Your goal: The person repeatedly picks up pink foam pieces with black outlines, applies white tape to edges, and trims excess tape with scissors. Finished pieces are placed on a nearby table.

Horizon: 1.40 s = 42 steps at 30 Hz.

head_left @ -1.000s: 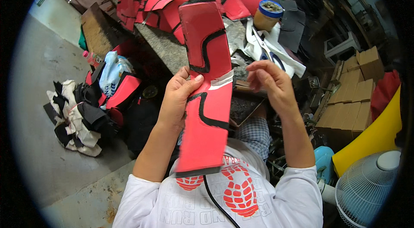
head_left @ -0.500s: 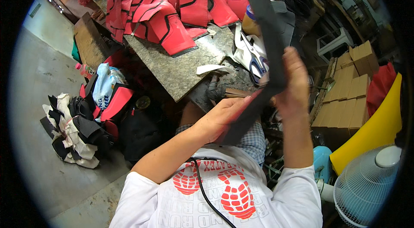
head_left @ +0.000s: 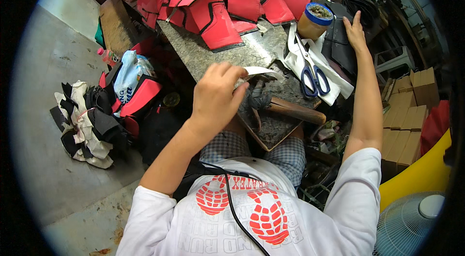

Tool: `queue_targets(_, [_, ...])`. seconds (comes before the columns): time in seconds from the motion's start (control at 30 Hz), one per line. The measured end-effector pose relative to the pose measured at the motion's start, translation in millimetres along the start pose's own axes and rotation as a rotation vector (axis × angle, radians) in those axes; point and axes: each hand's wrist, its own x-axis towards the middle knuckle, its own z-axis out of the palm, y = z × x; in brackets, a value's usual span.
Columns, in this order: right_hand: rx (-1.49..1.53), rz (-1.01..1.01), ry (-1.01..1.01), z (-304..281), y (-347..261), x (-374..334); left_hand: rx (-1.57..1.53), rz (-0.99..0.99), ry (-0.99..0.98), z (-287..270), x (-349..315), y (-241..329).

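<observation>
My right hand (head_left: 357, 35) reaches forward, fingers stretched out and apart, against the right edge of flat black leather-like pieces (head_left: 337, 40) on the table. My left hand (head_left: 215, 96) hovers at the table's near left edge with its fingers curled in, slightly blurred. Its fingertips are beside the end of a thin white strip (head_left: 261, 70); I cannot tell whether they grip it. A hammer with a wooden handle (head_left: 298, 111) lies on a dark board (head_left: 271, 135) over my lap. Blue-handled scissors (head_left: 314, 77) rest on white cloth (head_left: 341, 85).
Behind the scissors stands a blue-rimmed jar (head_left: 315, 22) of tan stuff. Red pieces with black trim (head_left: 213, 16) cover the far table. Scraps (head_left: 89, 130) and a plastic bag (head_left: 130, 74) are on the left floor. Cardboard boxes (head_left: 404, 125) and a fan (head_left: 411, 227) stand right.
The long black piece that both hands held up has left them. My right hand has gone forward to the black pieces; my left has moved left and up, and the board and hammer are uncovered.
</observation>
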Motion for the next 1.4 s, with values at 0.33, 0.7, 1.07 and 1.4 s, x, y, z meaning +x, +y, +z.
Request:
queue_targets(0.33, [0.477,-0.711,-0.269,-63.0,-165.2,-155.6,0.111,-0.13,0.462,-6.4,64.4,-88.6])
queue_targets(0.7, [0.32,-0.785,-0.419,-52.3,-204.4,-223.8,0.663,0.203,-0.262,-25.8,164.0,-120.9])
queue_targets(1.07, [1.141,-0.14,-0.748,-60.9,-190.4,-224.4,0.644,0.611,-0.317,-68.5,174.8,-94.6])
queue_targets(1.4, [1.5,-0.117,-0.755,-115.4,-203.2,-230.8,0.036,0.343,-0.464,-70.1,135.5,-58.2])
